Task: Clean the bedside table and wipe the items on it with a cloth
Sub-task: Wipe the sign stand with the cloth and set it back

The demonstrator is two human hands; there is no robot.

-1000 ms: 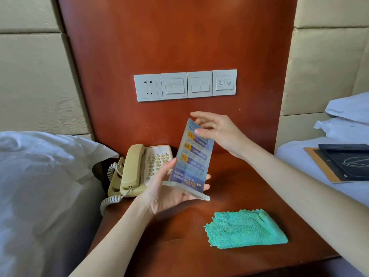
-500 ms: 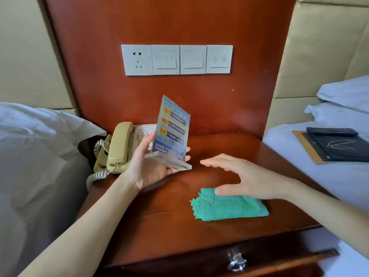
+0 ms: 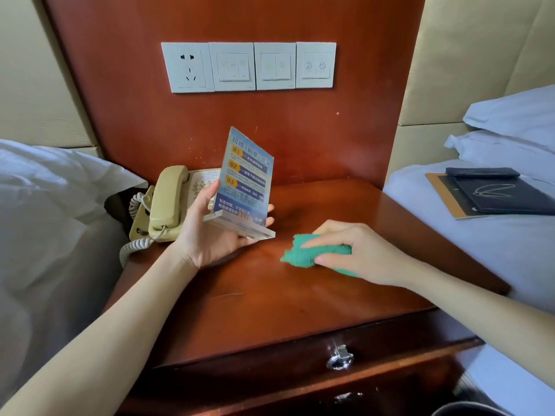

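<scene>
We see the right hand (image 3: 357,253) palm-down, fingers (image 3: 318,240) curled around the bunched green cloth (image 3: 303,253), which rests on the bench (image 3: 270,301). The left hand (image 3: 210,235), palm-up, grips the base of the upright acrylic sign (image 3: 244,181) above the bench, just beside the beige telephone (image 3: 168,202).
</scene>
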